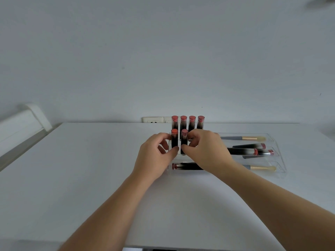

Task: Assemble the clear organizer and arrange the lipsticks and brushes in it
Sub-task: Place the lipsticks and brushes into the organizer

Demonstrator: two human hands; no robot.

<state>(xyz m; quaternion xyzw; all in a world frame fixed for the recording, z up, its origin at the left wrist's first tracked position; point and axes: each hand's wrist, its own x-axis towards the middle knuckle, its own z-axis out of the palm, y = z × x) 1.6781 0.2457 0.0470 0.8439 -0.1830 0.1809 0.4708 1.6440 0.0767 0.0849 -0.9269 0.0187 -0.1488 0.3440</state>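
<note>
Both hands are at the clear organizer [279, 165] on the white surface [90, 160], seating lipsticks upright in the second row. The left hand [155, 160] pinches one lipstick [174, 140]; the right hand [206, 149] pinches its neighbour [184, 142]. Four glossy dark tubes with red caps [187, 122] stand behind. More lipsticks [250, 151] and two brushes [243, 138] lie in the tray; next, I'd guess, another tube needs fetching and slotting in.

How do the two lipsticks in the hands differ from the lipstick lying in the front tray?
The two held lipsticks stand upright in the organizer; the front lipstick lies flat, cap end to the left. The left hand and right hand pinch the held pair; nothing grips the front one, though the right wrist hides part of it. All share dark bodies and red ends.
</note>
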